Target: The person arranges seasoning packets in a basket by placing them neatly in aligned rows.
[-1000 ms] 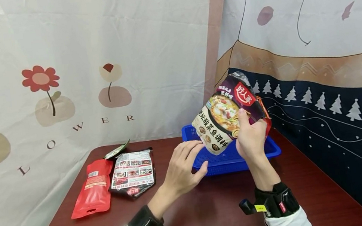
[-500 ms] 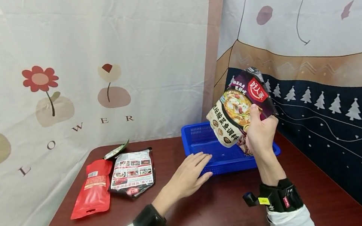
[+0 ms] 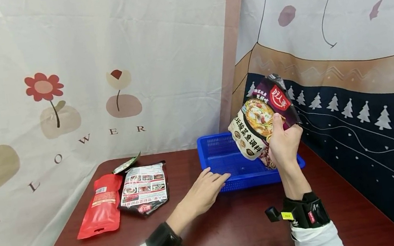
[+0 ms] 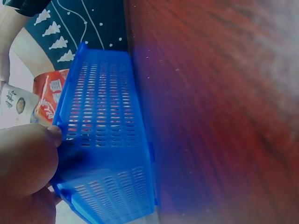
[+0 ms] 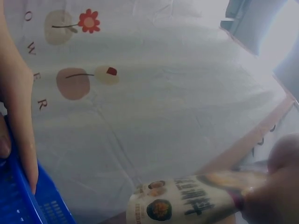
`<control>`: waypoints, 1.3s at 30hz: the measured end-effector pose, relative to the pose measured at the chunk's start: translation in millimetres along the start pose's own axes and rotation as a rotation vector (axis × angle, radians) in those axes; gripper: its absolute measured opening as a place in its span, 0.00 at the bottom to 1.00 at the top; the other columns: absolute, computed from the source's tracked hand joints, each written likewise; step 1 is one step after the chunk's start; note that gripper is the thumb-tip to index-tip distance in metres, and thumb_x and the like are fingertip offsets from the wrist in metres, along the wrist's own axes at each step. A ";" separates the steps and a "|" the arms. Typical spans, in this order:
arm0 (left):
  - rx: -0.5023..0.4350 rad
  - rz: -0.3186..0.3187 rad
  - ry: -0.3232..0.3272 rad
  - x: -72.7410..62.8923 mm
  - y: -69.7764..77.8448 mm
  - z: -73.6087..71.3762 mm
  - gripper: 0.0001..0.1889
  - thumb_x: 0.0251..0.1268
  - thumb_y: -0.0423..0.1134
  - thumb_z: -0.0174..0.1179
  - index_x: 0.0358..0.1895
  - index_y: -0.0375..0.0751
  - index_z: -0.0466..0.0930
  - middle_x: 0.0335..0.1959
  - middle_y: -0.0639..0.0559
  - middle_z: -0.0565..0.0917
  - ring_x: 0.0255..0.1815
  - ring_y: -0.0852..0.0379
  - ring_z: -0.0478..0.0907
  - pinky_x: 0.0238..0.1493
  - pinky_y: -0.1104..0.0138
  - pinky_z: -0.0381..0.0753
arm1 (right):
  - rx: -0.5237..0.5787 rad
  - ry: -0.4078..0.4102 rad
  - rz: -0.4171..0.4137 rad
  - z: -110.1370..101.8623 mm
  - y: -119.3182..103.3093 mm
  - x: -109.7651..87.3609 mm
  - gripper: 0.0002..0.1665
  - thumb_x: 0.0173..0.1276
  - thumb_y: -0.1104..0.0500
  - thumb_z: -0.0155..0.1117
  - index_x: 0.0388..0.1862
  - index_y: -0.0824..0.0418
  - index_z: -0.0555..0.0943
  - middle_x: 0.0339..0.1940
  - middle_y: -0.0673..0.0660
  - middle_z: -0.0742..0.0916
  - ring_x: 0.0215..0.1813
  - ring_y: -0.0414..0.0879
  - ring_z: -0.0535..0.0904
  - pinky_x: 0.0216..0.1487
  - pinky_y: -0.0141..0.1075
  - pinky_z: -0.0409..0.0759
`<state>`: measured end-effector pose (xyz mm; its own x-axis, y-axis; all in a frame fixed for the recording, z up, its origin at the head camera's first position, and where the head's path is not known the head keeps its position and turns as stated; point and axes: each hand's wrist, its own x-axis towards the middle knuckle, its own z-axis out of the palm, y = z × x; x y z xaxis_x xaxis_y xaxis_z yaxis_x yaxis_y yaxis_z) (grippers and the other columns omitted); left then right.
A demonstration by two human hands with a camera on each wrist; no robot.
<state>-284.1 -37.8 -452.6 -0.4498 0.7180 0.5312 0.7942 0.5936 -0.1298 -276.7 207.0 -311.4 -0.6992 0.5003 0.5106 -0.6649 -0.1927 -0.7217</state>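
Note:
My right hand [image 3: 285,141] grips a purple and cream fish seasoning pouch [image 3: 252,122], thumb across its printed front, and holds it tilted above the blue basket [image 3: 226,185]. The pouch [image 5: 173,205] also shows at the bottom of the right wrist view. At the basket's near left corner my left hand [image 3: 205,189] pinches the rim, its fingers over the edge and the thumb [image 4: 55,134] at the rim in the left wrist view. Inside the basket, partly hidden behind my right hand, lies a reddish packet [image 3: 267,158]; its orange-red side [image 4: 49,93] shows past the rim.
On the left of the dark red table [image 3: 232,233] lie a red pouch [image 3: 100,204], a black and white pouch [image 3: 145,187] and a small green packet [image 3: 127,163]. Printed curtains [image 3: 174,60] stand behind the table and along its right side.
My right hand has carried the fish seasoning pouch rightward, away from my left hand. An orange-red packet behind it is now out of sight there. My left hand has lowered onto the basket's rim.

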 end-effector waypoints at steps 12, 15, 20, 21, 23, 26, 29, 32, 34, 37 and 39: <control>-0.136 -0.032 -0.097 -1.2 -2.5 -14.5 0.19 0.87 0.35 0.62 0.73 0.39 0.85 0.56 0.47 0.96 0.60 0.48 0.92 0.85 0.42 0.77 | -0.134 0.016 0.021 -6.6 12.7 8.5 0.26 0.92 0.60 0.56 0.83 0.60 0.76 0.72 0.65 0.85 0.69 0.50 0.84 0.71 0.35 0.87; -0.140 -0.032 -0.105 -1.5 -2.4 -16.6 0.19 0.86 0.35 0.62 0.73 0.39 0.85 0.57 0.46 0.96 0.61 0.48 0.92 0.83 0.42 0.78 | -0.201 0.015 0.051 -10.4 20.3 11.9 0.26 0.92 0.59 0.54 0.82 0.64 0.77 0.70 0.67 0.85 0.65 0.46 0.85 0.66 0.32 0.86; -0.134 -0.037 -0.132 -0.8 -1.3 -20.8 0.19 0.86 0.35 0.62 0.73 0.39 0.85 0.57 0.47 0.96 0.62 0.48 0.92 0.83 0.43 0.79 | -0.472 -0.011 0.107 -21.6 35.7 17.2 0.28 0.93 0.51 0.53 0.76 0.69 0.81 0.65 0.70 0.88 0.58 0.47 0.85 0.57 0.29 0.83; -0.133 -0.037 -0.135 -0.6 -1.2 -21.5 0.19 0.86 0.35 0.62 0.73 0.39 0.85 0.57 0.47 0.96 0.62 0.48 0.92 0.83 0.43 0.79 | -0.548 -0.014 0.115 -23.9 38.7 17.9 0.28 0.93 0.50 0.54 0.73 0.69 0.83 0.64 0.71 0.89 0.58 0.49 0.85 0.56 0.30 0.81; -0.134 -0.037 -0.139 -0.3 -1.2 -22.4 0.19 0.86 0.34 0.62 0.73 0.39 0.85 0.57 0.47 0.96 0.61 0.48 0.92 0.83 0.42 0.79 | -0.675 -0.029 0.118 -27.5 44.2 19.0 0.28 0.92 0.48 0.53 0.69 0.70 0.85 0.61 0.72 0.90 0.59 0.53 0.86 0.57 0.35 0.80; -0.132 -0.038 -0.152 0.1 -1.4 -23.0 0.19 0.87 0.35 0.62 0.73 0.39 0.85 0.58 0.47 0.96 0.62 0.48 0.92 0.83 0.42 0.79 | -0.815 -0.047 0.121 -32.3 53.9 20.6 0.29 0.92 0.47 0.52 0.61 0.70 0.88 0.56 0.73 0.91 0.58 0.58 0.84 0.58 0.43 0.78; -0.134 -0.042 -0.159 0.3 -1.5 -23.4 0.19 0.87 0.35 0.62 0.74 0.39 0.85 0.58 0.47 0.96 0.63 0.48 0.92 0.83 0.43 0.78 | -0.878 -0.065 0.111 -37.0 64.8 21.7 0.27 0.92 0.49 0.52 0.52 0.71 0.88 0.51 0.75 0.91 0.55 0.63 0.84 0.57 0.53 0.78; -0.134 -0.041 -0.155 0.1 -1.3 -24.4 0.19 0.87 0.35 0.62 0.73 0.39 0.85 0.58 0.47 0.96 0.62 0.48 0.92 0.83 0.43 0.78 | -0.920 -0.078 0.088 -42.1 76.0 23.3 0.27 0.92 0.50 0.53 0.40 0.70 0.85 0.50 0.78 0.90 0.58 0.72 0.86 0.58 0.64 0.79; -0.133 -0.039 -0.151 0.0 -1.2 -25.0 0.19 0.86 0.35 0.62 0.73 0.39 0.85 0.58 0.47 0.96 0.62 0.48 0.92 0.83 0.43 0.79 | -0.953 -0.068 0.060 -46.1 85.2 25.2 0.27 0.90 0.49 0.55 0.33 0.67 0.83 0.49 0.80 0.90 0.61 0.76 0.87 0.57 0.71 0.77; -0.132 -0.038 -0.153 -0.1 -1.1 -26.0 0.19 0.87 0.35 0.62 0.73 0.39 0.85 0.58 0.47 0.96 0.62 0.48 0.92 0.83 0.43 0.79 | -0.990 -0.080 0.049 -49.3 94.0 26.0 0.28 0.90 0.49 0.54 0.30 0.66 0.80 0.50 0.82 0.90 0.64 0.80 0.85 0.58 0.74 0.76; -0.136 -0.040 -0.157 0.0 -1.2 -26.5 0.19 0.87 0.35 0.61 0.73 0.39 0.85 0.58 0.47 0.96 0.62 0.48 0.92 0.83 0.43 0.78 | -1.010 -0.089 0.056 -51.2 99.3 25.9 0.28 0.89 0.49 0.55 0.29 0.65 0.80 0.48 0.81 0.90 0.63 0.80 0.85 0.57 0.74 0.76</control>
<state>-274.3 -48.1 -430.3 -0.5321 0.7486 0.3955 0.8173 0.5762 0.0089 -347.5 244.0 -393.7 -0.7670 0.4396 0.4674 -0.1265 0.6105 -0.7818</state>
